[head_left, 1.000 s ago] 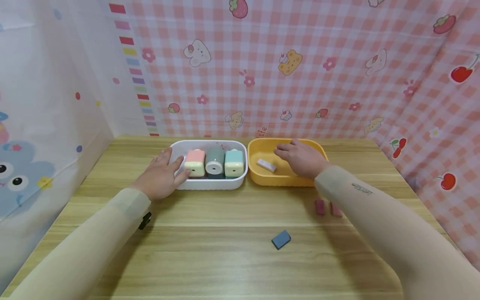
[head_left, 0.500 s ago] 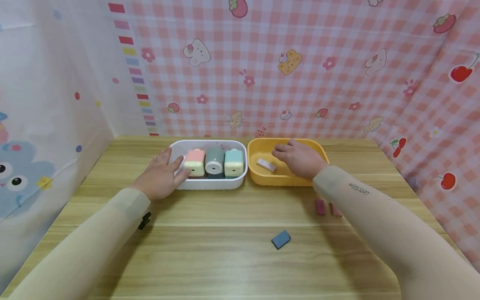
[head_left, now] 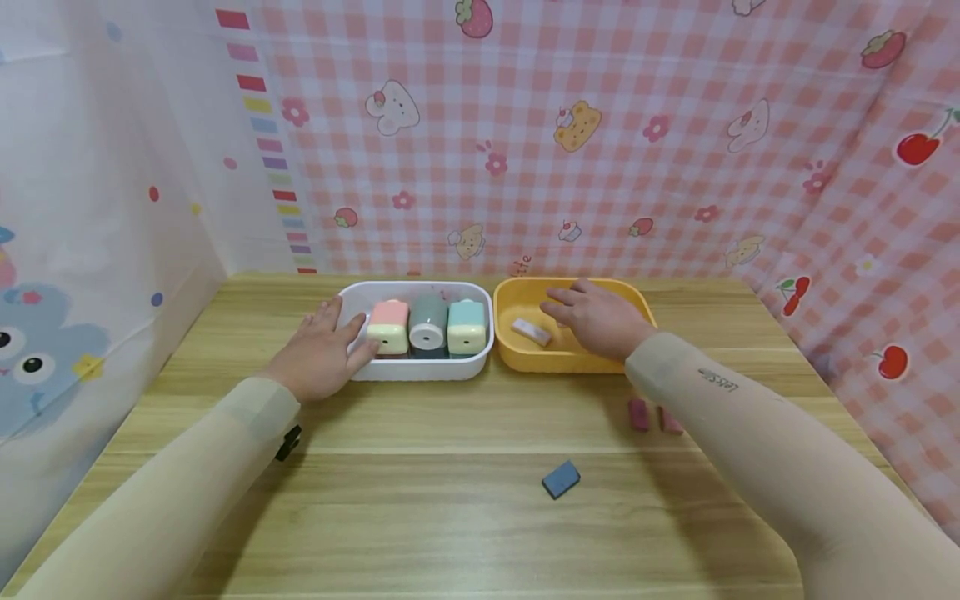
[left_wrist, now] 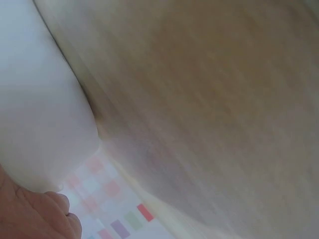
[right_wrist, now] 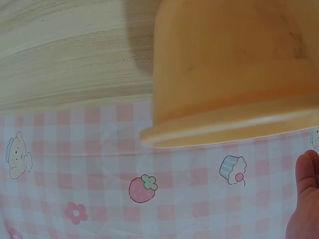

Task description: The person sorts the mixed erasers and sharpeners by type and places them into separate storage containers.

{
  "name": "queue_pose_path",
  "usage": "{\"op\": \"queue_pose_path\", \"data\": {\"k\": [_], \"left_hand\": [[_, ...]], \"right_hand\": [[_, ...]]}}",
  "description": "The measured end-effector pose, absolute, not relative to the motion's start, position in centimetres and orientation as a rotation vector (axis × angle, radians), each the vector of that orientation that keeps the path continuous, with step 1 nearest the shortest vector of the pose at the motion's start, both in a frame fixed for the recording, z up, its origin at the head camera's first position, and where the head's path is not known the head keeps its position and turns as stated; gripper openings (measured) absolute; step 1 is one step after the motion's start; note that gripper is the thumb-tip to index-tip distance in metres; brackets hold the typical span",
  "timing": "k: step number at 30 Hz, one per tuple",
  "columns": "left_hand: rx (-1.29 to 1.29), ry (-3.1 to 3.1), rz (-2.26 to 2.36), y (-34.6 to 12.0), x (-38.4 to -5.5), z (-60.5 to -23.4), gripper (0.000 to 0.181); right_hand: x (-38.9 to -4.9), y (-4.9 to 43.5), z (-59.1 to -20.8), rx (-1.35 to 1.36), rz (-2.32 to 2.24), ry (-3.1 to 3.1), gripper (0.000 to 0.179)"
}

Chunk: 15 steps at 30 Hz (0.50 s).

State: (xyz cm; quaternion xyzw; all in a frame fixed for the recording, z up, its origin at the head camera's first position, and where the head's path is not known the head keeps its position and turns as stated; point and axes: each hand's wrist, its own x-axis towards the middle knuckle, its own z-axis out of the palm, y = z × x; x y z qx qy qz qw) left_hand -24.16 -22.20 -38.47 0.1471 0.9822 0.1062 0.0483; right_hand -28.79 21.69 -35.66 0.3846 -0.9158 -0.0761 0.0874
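Observation:
My left hand (head_left: 317, 352) rests at the left end of the white tray (head_left: 420, 370), fingers spread over its rim. Inside the tray stand three pencil sharpeners in a row: a pink and cream one (head_left: 389, 321), a grey one with a white end (head_left: 428, 321), and a teal and cream one (head_left: 467, 322). My right hand (head_left: 603, 319) reaches over the yellow tray (head_left: 540, 361), its fingers extended and the thumb side mostly hidden. Left of it in this tray lies a pale pink eraser (head_left: 532, 332). The right wrist view shows the yellow tray's outer wall (right_wrist: 229, 59).
A blue eraser (head_left: 561, 480) lies nearer the front of the wooden table (head_left: 420, 533). Beside my right forearm are a dark pink eraser (head_left: 638, 414) and a lighter pink one (head_left: 671, 421), partly covered by the sleeve. A pink checked cloth (head_left: 450, 167) hangs behind the trays.
My right hand has shifted very slightly left over the yellow tray. The left hand, trays, sharpeners and erasers stay in place.

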Motion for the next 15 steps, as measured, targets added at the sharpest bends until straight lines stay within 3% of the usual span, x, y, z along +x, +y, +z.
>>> {"op": "queue_pose_path", "data": {"k": [15], "left_hand": [[0.447, 2.993, 0.33, -22.13, -24.01, -38.33, 0.084]], "right_hand": [[-28.15, 21.83, -35.1, 1.122, -0.159, -2.739, 0.042]]}}
